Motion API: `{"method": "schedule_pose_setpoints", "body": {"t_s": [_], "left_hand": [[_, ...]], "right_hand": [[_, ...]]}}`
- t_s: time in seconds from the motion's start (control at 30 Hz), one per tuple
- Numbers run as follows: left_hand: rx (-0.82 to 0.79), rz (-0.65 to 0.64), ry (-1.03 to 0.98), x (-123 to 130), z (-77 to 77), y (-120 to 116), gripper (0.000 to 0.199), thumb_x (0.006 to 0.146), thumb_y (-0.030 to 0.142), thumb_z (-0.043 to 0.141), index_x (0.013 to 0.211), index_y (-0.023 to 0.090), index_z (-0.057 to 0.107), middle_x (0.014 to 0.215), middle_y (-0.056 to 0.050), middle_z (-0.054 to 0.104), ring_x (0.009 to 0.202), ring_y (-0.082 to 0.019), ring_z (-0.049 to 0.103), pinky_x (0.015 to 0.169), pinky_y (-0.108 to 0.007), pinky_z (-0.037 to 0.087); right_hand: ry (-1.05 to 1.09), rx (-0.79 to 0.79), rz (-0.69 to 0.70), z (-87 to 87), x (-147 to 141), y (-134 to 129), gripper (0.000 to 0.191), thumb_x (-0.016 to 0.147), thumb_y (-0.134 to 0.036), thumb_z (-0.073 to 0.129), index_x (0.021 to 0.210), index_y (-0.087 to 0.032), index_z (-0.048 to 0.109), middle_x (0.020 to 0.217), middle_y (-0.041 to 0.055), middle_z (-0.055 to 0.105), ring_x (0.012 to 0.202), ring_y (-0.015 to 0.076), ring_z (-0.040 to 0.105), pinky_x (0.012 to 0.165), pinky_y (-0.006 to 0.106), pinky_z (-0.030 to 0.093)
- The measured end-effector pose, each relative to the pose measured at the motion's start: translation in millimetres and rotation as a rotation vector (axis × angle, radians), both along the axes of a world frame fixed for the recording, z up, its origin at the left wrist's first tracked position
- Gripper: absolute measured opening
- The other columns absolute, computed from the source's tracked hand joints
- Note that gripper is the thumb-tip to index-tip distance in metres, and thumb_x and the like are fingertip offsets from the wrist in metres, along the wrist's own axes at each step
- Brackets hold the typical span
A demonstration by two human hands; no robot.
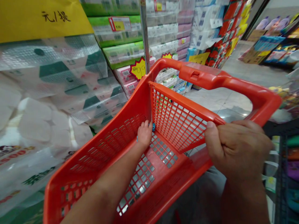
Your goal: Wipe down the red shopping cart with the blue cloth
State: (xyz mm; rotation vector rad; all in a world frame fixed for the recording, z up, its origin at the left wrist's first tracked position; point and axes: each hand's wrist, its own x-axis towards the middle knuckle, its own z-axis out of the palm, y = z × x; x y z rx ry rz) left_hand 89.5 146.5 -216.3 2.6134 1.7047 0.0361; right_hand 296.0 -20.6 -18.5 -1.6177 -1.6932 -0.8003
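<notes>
A red plastic shopping cart with mesh walls and a lattice floor fills the middle of the head view. My left hand reaches down inside it to the far corner, its fingers over a small blue item that is mostly hidden. How firmly those fingers hold the item cannot be made out. On the right, my right hand is wrapped round the cart's rim near the handle, thumb on top of the edge of the mesh panel.
Stacked tissue packs line the left side, close against the cart. A metal pole rises behind the cart's corner. Grey floor tiles show beyond the handle. Shelves with goods stand at the right.
</notes>
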Motion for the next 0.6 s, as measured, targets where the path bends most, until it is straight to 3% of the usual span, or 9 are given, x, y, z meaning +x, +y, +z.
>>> {"method": "schedule_pose_setpoints", "body": {"t_s": [0.1, 0.2, 0.3, 0.43, 0.6], "left_hand": [[-0.018, -0.06, 0.059, -1, -8.2, -20, 0.047, 0.095, 0.008, 0.031, 0.139, 0.012, 0.047, 0.133, -0.019, 0.054, 0.119, -0.029, 0.05, 0.097, -0.046, 0.046], [-0.05, -0.179, 0.094, -7, -10.3, -28, 0.036, 0.096, 0.013, 0.037, 0.126, 0.016, 0.057, 0.124, -0.015, 0.059, 0.115, -0.026, 0.052, 0.096, -0.042, 0.047], [-0.056, -0.226, 0.122, -12, -4.6, -11, 0.029, 0.097, 0.014, 0.039, 0.117, 0.018, 0.06, 0.12, -0.013, 0.06, 0.111, -0.025, 0.054, 0.09, -0.039, 0.05], [-0.038, -0.172, 0.154, -7, 0.3, 14, 0.03, 0.095, 0.012, 0.04, 0.119, 0.016, 0.058, 0.12, -0.016, 0.06, 0.11, -0.028, 0.054, 0.082, -0.039, 0.052], [-0.06, -0.225, 0.18, -19, 3.8, 5, 0.033, 0.095, 0.01, 0.038, 0.12, 0.015, 0.058, 0.126, -0.016, 0.06, 0.112, -0.029, 0.052, 0.079, -0.038, 0.053]], "right_hand": [[0.022, -0.003, 0.012, 0.5, -1, -2, 0.044, 0.089, -0.021, 0.058, 0.048, -0.022, 0.041, 0.044, -0.0043, 0.04, 0.048, 0.0107, 0.039, 0.066, 0.032, 0.038], [0.039, -0.016, 0.03, 0.7, -1, -6, 0.043, 0.087, -0.02, 0.06, 0.048, -0.021, 0.042, 0.045, -0.0047, 0.041, 0.048, 0.0103, 0.039, 0.068, 0.032, 0.04], [0.056, -0.019, 0.033, 1.2, -2, -9, 0.042, 0.086, -0.019, 0.06, 0.049, -0.021, 0.041, 0.046, -0.0048, 0.042, 0.049, 0.01, 0.04, 0.068, 0.032, 0.04], [0.04, -0.01, 0.04, 3.2, -7, -5, 0.044, 0.086, -0.019, 0.059, 0.047, -0.021, 0.04, 0.044, -0.0052, 0.04, 0.047, 0.0096, 0.038, 0.067, 0.031, 0.038], [0.034, -0.006, 0.026, 5.0, -10, -2, 0.045, 0.087, -0.018, 0.059, 0.047, -0.021, 0.039, 0.044, -0.0055, 0.04, 0.046, 0.0092, 0.035, 0.066, 0.031, 0.038]]}}
